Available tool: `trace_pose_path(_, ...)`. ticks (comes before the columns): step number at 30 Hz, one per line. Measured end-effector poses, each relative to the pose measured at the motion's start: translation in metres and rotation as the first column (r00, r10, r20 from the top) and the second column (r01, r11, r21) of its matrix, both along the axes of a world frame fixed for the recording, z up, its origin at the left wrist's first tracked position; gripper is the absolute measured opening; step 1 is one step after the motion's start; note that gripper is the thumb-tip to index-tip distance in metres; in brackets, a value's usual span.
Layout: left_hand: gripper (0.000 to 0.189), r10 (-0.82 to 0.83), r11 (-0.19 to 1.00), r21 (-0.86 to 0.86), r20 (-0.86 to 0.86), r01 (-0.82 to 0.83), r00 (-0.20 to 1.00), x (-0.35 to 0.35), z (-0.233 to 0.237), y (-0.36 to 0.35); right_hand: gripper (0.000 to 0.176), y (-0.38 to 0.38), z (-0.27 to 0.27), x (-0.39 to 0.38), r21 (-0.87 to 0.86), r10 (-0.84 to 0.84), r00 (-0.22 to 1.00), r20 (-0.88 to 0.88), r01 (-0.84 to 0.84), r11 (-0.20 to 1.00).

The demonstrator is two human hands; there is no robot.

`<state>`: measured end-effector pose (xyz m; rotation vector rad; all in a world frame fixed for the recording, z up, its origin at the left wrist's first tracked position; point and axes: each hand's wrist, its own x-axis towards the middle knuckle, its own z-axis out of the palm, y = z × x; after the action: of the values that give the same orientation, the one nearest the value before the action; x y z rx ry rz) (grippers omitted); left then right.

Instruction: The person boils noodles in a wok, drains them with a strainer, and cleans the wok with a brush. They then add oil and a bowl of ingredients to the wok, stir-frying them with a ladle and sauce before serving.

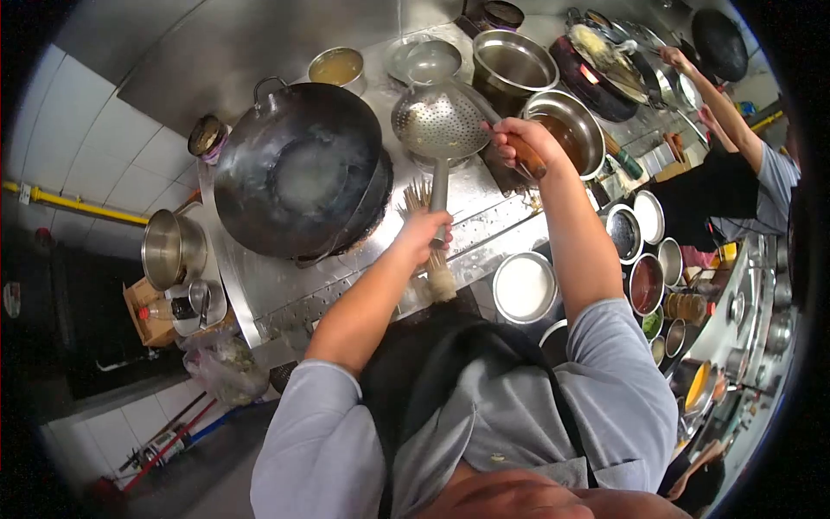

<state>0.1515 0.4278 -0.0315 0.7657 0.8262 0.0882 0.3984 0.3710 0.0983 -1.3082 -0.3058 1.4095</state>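
My left hand (422, 236) is wrapped round the metal handle of a perforated skimmer (432, 121). A bamboo wok brush (441, 281) passes beneath that hand, its bristles fanning out above and its bound end below. My right hand (524, 145) grips the wooden handle of a ladle (432, 62), whose metal shaft runs up behind the skimmer's rim. To the left, a large black wok (311, 173) rests tilted on the burner, with a pale, hazy patch in its middle.
Steel pots (516, 60) and a pot of brown liquid (566, 130) stand at the back right. A white-filled tub (525, 287) sits below my right forearm, beside containers of sauce (647, 284). At the right, another person's arm (735, 125) reaches over a second wok (596, 73).
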Motion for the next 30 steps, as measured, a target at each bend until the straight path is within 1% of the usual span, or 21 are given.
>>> trace_pose_path(2,0.013,-0.048,0.997,0.051,-0.055,0.050,0.997,0.001,-0.004,0.006,0.026,-0.019,0.005,-0.006,0.022,0.009,0.999,-0.032,-0.009,1.000)
trace_pose_path(5,0.018,-0.060,0.991,0.117,-0.092,0.071,0.994,0.000,-0.001,0.014,0.015,-0.043,0.009,-0.014,0.016,0.112,0.943,0.312,-0.123,0.992)
trace_pose_path(6,0.020,-0.075,0.983,0.158,-0.116,0.093,0.990,-0.002,0.004,0.014,0.015,-0.051,0.009,-0.017,0.018,0.106,0.945,0.309,-0.117,0.993)
trace_pose_path(7,0.020,-0.080,0.982,0.159,-0.119,0.099,0.990,-0.004,0.008,0.014,0.015,-0.058,0.010,-0.022,-0.073,0.155,0.875,0.459,-0.136,0.988)
trace_pose_path(8,0.018,-0.051,0.952,0.290,-0.166,0.099,0.985,-0.007,0.012,0.012,0.015,-0.067,0.009,-0.028,-0.169,0.213,0.780,0.588,-0.140,0.976)
trace_pose_path(9,0.017,-0.016,0.904,0.416,-0.206,0.102,0.978,-0.009,0.016,0.011,0.025,-0.077,0.005,-0.036,-0.200,0.206,0.727,0.655,-0.096,0.975)
trace_pose_path(10,0.017,-0.018,0.903,0.416,-0.208,0.105,0.978,-0.010,0.022,0.012,0.042,-0.089,-0.005,-0.043,-0.229,0.205,0.644,0.737,-0.047,0.972)
trace_pose_path(11,0.025,-0.042,0.852,0.487,-0.307,0.194,0.951,-0.013,0.029,0.015,0.052,-0.102,-0.002,-0.055,-0.284,0.257,0.543,0.799,-0.036,0.958)
trace_pose_path(12,0.033,-0.054,0.790,0.542,-0.404,0.286,0.913,-0.016,0.032,0.016,0.063,-0.115,0.002,-0.066,-0.337,0.312,0.433,0.845,-0.021,0.941)
trace_pose_path(13,0.033,-0.055,0.792,0.538,-0.406,0.287,0.912,-0.018,0.017,0.018,0.063,-0.130,-0.009,-0.073,-0.340,0.315,0.435,0.843,-0.022,0.940)
trace_pose_path(15,0.041,0.087,0.544,0.765,-0.459,0.344,0.884,-0.021,-0.022,0.024,0.066,-0.168,-0.046,-0.079,-0.506,0.508,-0.024,0.861,0.071,0.860)
trace_pose_path(17,0.044,0.117,0.519,0.774,-0.486,0.364,0.866,-0.026,0.013,0.018,0.065,-0.208,-0.063,-0.089,-0.509,0.518,-0.111,0.848,0.103,0.855)
trace_pose_path(18,0.046,0.147,0.495,0.777,-0.515,0.388,0.845,-0.030,0.025,0.014,0.063,-0.218,-0.058,-0.094,-0.604,0.615,-0.036,0.788,0.148,0.783)
trace_pose_path(20,0.046,0.176,0.490,0.817,-0.435,0.304,0.883,-0.036,0.011,0.009,0.064,-0.242,-0.060,-0.102,-0.540,0.552,-0.041,0.833,0.155,0.827)
trace_pose_path(21,0.047,0.136,0.615,0.744,-0.427,0.261,0.894,-0.036,-0.001,0.008,0.066,-0.255,-0.070,-0.105,-0.471,0.485,-0.049,0.873,0.177,0.864)
trace_pose_path(22,0.046,0.103,0.660,0.704,-0.433,0.264,0.896,-0.036,-0.016,0.005,0.067,-0.257,-0.069,-0.108,-0.434,0.433,0.048,0.900,0.170,0.885)
trace_pose_path(24,0.043,0.025,0.855,0.494,-0.345,0.159,0.938,-0.040,0.013,-0.009,0.063,-0.252,-0.067,-0.115,-0.331,0.304,0.164,0.938,0.173,0.928)
trace_pose_path(25,0.041,0.040,0.890,0.445,-0.288,0.097,0.957,-0.039,0.002,-0.015,0.060,-0.253,-0.082,-0.110,-0.223,0.199,0.151,0.968,0.163,0.961)
trace_pose_path(26,0.040,0.056,0.920,0.389,-0.230,0.039,0.972,-0.038,-0.012,-0.021,0.060,-0.240,-0.069,-0.114,-0.228,0.207,0.149,0.967,0.145,0.963)
trace_pose_path(28,0.036,0.034,0.927,0.371,-0.215,0.049,0.976,-0.033,-0.033,-0.028,0.057,-0.208,-0.036,-0.123,-0.295,0.117,0.549,0.827,0.247,0.923)
trace_pose_path(30,0.035,0.001,0.984,0.176,-0.130,0.022,0.992,-0.030,-0.041,-0.034,0.057,-0.188,-0.032,-0.121,-0.237,0.079,0.566,0.821,0.212,0.948)
